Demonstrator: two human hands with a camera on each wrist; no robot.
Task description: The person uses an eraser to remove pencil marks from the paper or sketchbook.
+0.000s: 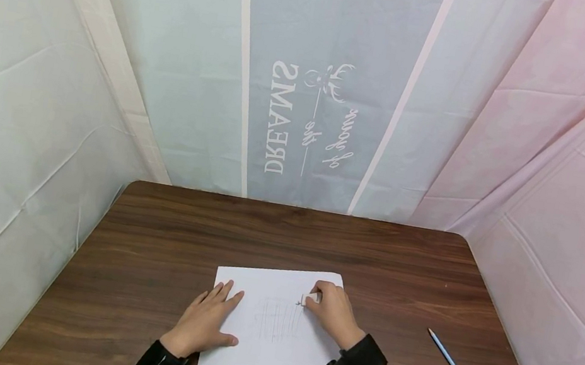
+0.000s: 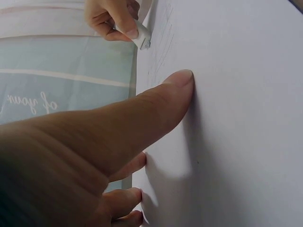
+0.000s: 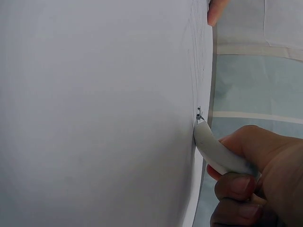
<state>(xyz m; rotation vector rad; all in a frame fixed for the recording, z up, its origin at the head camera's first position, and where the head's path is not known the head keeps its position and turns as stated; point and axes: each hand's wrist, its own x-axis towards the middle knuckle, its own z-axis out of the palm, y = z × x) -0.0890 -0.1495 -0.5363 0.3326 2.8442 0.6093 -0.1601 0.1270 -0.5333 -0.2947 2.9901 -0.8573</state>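
A white sheet of paper (image 1: 264, 363) lies on the brown table, with several thin pencil lines (image 1: 279, 321) across its middle. My right hand (image 1: 332, 310) pinches a white eraser (image 3: 220, 153) between thumb and fingers, its end against the paper at the right side of the lines. Small dark crumbs (image 3: 199, 114) sit at the eraser's tip. My left hand (image 1: 207, 319) rests on the paper's left side with fingers spread; in the left wrist view its thumb (image 2: 161, 101) lies straight over the sheet.
A light blue pencil (image 1: 450, 359) lies on the wooden table (image 1: 163, 238) to the right of the paper. Cloth curtains (image 1: 346, 25) stand behind the table and along both sides. Each wrist wears a black strap (image 1: 364, 360) with a small camera.
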